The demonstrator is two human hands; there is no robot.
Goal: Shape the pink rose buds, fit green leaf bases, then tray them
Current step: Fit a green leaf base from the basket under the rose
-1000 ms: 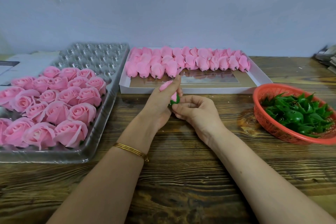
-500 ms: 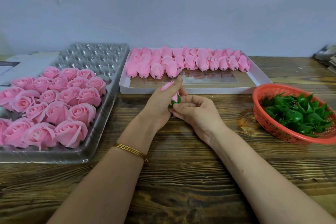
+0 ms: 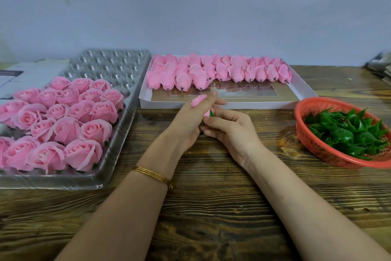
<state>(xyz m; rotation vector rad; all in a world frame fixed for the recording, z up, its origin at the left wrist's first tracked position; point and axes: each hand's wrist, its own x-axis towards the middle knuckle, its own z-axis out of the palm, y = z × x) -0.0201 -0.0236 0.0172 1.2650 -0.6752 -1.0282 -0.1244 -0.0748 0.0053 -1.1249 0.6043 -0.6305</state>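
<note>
Base-fitting step: left hand [image 3: 187,122] curls round the pink bud [image 3: 198,101] above the table, near the white box [image 3: 254,105], right hand [image 3: 231,131] pinching the green leaf base [image 3: 211,113] underneath; next, probably seat it firmly, then place in the tray [image 3: 53,182].

A dark-grained wooden table [image 3: 211,207] fills the lower half. A plain pale wall [image 3: 190,6] stands at 12 o'clock. A white carton [image 3: 31,74] lies flat at 10 o'clock. A blurred grey stack [image 3: 380,66] sits at 2 o'clock. Thin gold bangles [image 3: 152,174] show at 7 o'clock.
</note>
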